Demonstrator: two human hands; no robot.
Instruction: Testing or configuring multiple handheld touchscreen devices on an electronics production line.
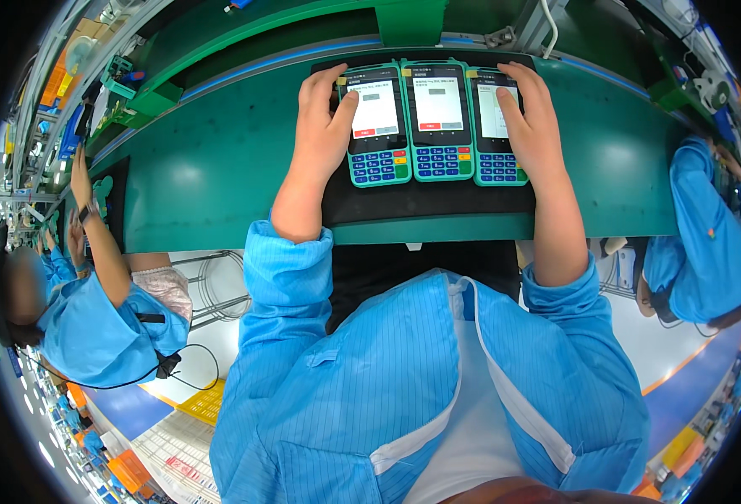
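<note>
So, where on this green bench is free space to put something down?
The green bench top is bare left of the left hand, and bare again right of the right hand. The middle is crowded: three payment terminals sit side by side on the black mat, under both hands.

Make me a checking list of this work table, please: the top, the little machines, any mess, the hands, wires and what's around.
Surface: green bench with a black mat under the machines.
Job's things: three teal card terminals side by side, left terminal, middle terminal, right terminal; all screens lit.
Clutter: nothing seen on the mat beside the terminals.
Grips: left hand rests on the left terminal, thumb on its screen; right hand rests on the right terminal, thumb on its screen.
Cables: a white cable behind the bench.
Surroundings: co-worker in blue coat at the left, another blue sleeve at the right, orange bins on the floor.
</note>
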